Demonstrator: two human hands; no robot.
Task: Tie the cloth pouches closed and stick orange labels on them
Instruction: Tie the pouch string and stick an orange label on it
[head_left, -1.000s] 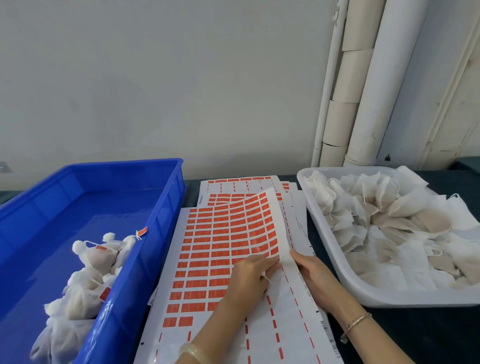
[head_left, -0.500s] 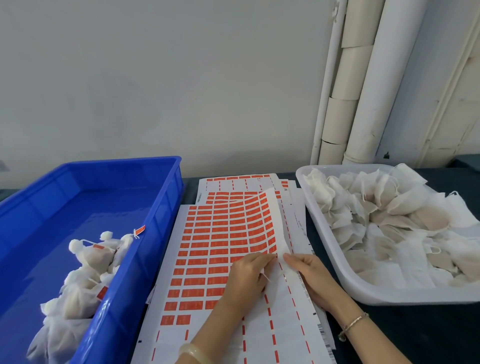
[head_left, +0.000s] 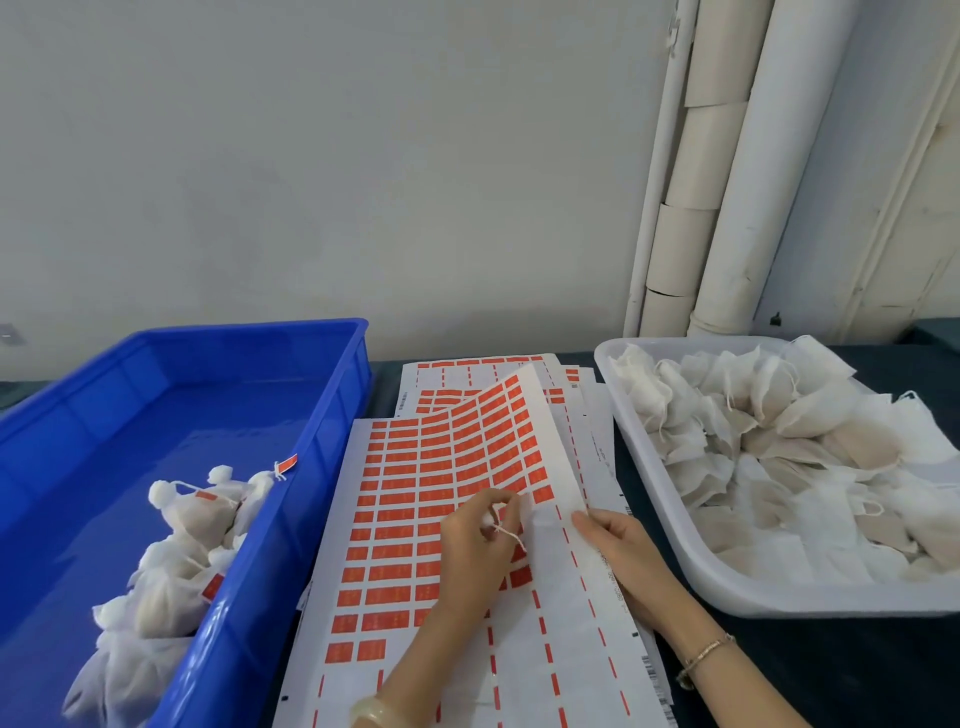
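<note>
Curling over the middle of the top label sheet (head_left: 517, 654), your left hand (head_left: 475, 551) has its thumb and forefinger pinched together right at the rows of orange labels (head_left: 415, 499), with a short white string (head_left: 508, 534) caught in those fingers; whether a pouch is tucked under the palm cannot be told. Your right hand (head_left: 623, 556) grips the sheet's right edge, thumb on top, and that side is lifted and bowed off the stack, so the far rows of labels tilt up. The sheet's near part and right columns are stripped, showing only thin orange slivers. More sheets (head_left: 467, 366) lie fanned beneath and beyond it on the dark bench (head_left: 831, 665). To your left, touching the sheets' edge, stands a blue bin (head_left: 332, 431) with tied pouches (head_left: 192, 519) heaped in its near right corner, several carrying orange tags; one tag (head_left: 287, 464) on its string rests against the bin's inner wall. To your right, a white tray (head_left: 691, 561) is piled with loose open pouches (head_left: 769, 447), their strings hanging free. A pale bangle (head_left: 371, 711) sits on your left wrist, a thin gold bracelet (head_left: 706, 653) on your right. Behind the bench rises a plain grey wall, with white pipes (head_left: 753, 182) running up behind the tray.
</note>
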